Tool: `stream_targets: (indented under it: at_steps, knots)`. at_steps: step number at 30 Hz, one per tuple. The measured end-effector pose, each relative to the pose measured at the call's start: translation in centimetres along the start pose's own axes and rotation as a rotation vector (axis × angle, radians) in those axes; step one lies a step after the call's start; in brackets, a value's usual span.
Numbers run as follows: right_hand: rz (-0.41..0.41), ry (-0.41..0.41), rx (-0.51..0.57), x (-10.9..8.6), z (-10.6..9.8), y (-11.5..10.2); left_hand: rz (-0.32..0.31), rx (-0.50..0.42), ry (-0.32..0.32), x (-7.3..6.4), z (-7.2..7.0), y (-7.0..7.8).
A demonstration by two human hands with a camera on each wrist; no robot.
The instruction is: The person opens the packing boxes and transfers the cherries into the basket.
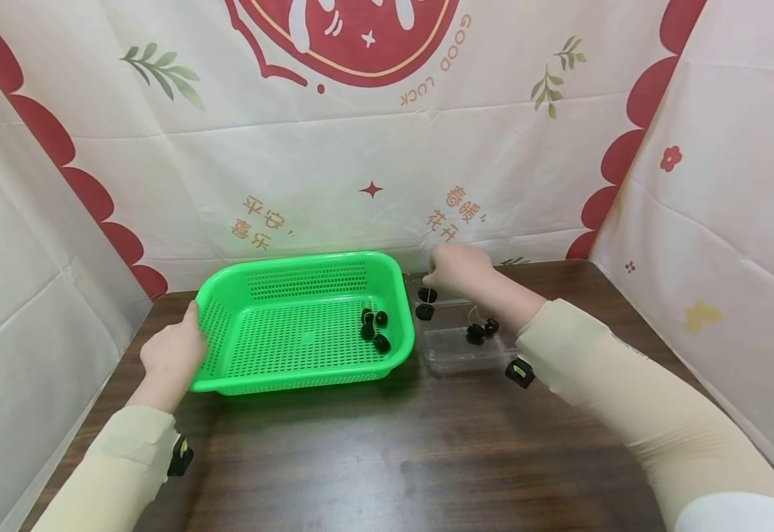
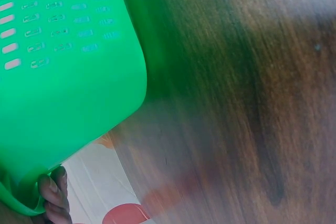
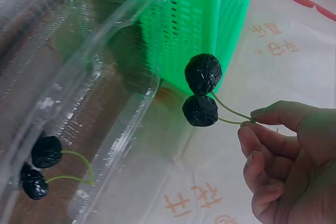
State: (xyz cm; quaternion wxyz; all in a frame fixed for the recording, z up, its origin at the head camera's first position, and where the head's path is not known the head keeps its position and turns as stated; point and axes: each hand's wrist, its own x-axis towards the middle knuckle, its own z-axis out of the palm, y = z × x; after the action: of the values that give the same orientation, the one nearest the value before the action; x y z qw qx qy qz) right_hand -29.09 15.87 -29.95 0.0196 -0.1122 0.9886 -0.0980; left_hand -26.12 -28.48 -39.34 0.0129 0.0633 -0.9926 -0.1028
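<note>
My right hand (image 1: 461, 269) pinches the green stems of a pair of dark cherries (image 3: 203, 75) between thumb and forefinger. The two fruits dangle above the near-left part of a clear plastic box (image 1: 449, 360), just right of the green basket (image 1: 307, 378). Another pair of dark cherries (image 3: 46, 152) with joined stems lies in that box. Several more dark cherries (image 1: 381, 343) sit at the right end inside the basket. At the basket's left end, my left hand (image 1: 175, 350) grips the rim, fingers curled round it in the left wrist view.
Basket and box stand side by side on a dark wooden table (image 1: 360, 451), close to the back. A printed white cloth (image 1: 333, 170) hangs behind, with similar cloth along both sides. Wrist cameras (image 1: 520, 372) are strapped to both sleeves.
</note>
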Motion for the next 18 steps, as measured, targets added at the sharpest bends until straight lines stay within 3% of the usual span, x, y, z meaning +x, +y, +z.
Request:
stream_targets:
  at_steps: [11, 18]
  knots:
    - [-0.073, 0.061, 0.022, 0.8, -0.9, -2.2, -0.015, 0.004, -0.021, -0.3, -0.3, 0.1]
    - [-0.115, 0.059, 0.034, 1.4, -0.9, -3.9, -0.012, 0.005, -0.019, -0.4, -0.3, 0.2]
